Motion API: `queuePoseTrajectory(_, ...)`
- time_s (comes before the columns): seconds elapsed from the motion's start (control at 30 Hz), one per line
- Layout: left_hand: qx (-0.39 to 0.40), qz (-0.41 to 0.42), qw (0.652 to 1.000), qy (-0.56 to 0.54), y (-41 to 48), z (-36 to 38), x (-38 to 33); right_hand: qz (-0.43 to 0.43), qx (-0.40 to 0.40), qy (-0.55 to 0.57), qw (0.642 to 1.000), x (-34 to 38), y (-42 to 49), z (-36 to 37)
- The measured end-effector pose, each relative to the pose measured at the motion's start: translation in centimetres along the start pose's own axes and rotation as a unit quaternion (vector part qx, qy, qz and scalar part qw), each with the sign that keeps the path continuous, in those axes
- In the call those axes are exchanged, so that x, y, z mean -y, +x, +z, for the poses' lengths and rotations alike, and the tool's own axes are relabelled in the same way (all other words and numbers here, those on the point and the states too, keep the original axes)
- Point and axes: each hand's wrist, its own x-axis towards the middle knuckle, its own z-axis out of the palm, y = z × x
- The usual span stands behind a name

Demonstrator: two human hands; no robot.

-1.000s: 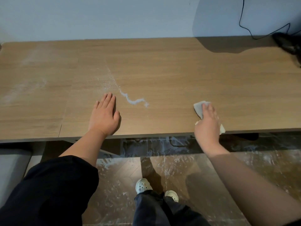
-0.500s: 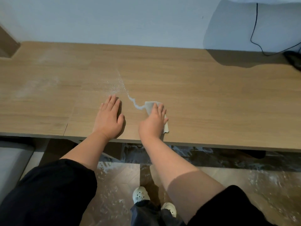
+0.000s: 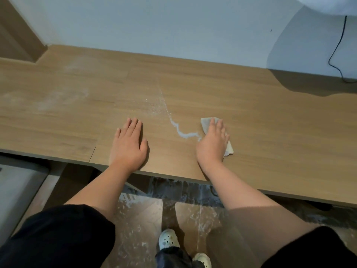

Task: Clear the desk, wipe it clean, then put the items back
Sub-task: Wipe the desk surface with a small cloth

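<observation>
Well, the clearing part looks done: the tabletop carries nothing I can see except my cloth, so I judge I am midway through the wiping. My right hand lies flat on the cloth near the front edge, fingers straight and pressing it down rather than curled round it. One corner of the cloth pokes out past my fingertips and another beside my wrist. Just to its left, a wavy ridge of white powder ends right at that hand and thins into a faint line running toward the far side. My left hand rests palm down to the left of the ridge, fingers straight and together, holding nothing. The surface right of the cloth looks clean. Pale dusty smears show toward the far left. So the powder ridge, the left half and putting the items back are all left to do, and the items themselves are out of view.
</observation>
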Motion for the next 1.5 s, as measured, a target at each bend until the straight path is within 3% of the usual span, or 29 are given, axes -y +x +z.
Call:
queuePoseTrajectory(0.23, 0.013, -0.013, 1.000, 0.016, 0.1, 0.0, 0.0, -0.103, 0.076, 0.070, 0.989, 4.1, -2.3, 2.7)
queuePoseTrajectory(0.4, 0.029, -0.013, 0.999, 0.042, 0.1, 0.0, 0.0, -0.073, 0.044, 0.222, 0.971, 3.4, -0.2, 0.9)
queuePoseTrajectory(0.5, 0.033, -0.017, 0.998, 0.057, 0.0, 0.1, 0.0, -0.083, 0.008, 0.169, 0.982, 3.6, 4.8, 0.1)
queuePoseTrajectory(0.67, 0.044, -0.013, 0.996, 0.070, 0.1, -0.1, 0.0, -0.072, 0.027, 0.038, 0.996, 4.9, 10.5, 1.9)
queuePoseTrajectory(1.03, 0.050, -0.017, 0.996, 0.073, 0.2, 0.0, -0.1, -0.142, 0.072, -0.014, 0.987, 12.3, 17.0, 4.3)
queuePoseTrajectory(1.2, 0.050, -0.013, 0.996, 0.069, 0.2, 0.2, 0.0, -0.194, 0.149, 0.019, 0.969, 14.8, 17.6, 5.5)
queuePoseTrajectory(1.33, 0.046, -0.015, 0.997, 0.064, 0.2, 0.2, 0.1, -0.281, 0.207, 0.051, 0.936, 15.5, 16.0, 6.3)
queuePoseTrajectory(1.5, 0.045, -0.020, 0.997, 0.059, 0.1, 0.0, 0.0, -0.326, 0.287, 0.056, 0.899, 13.3, 14.1, 4.5)
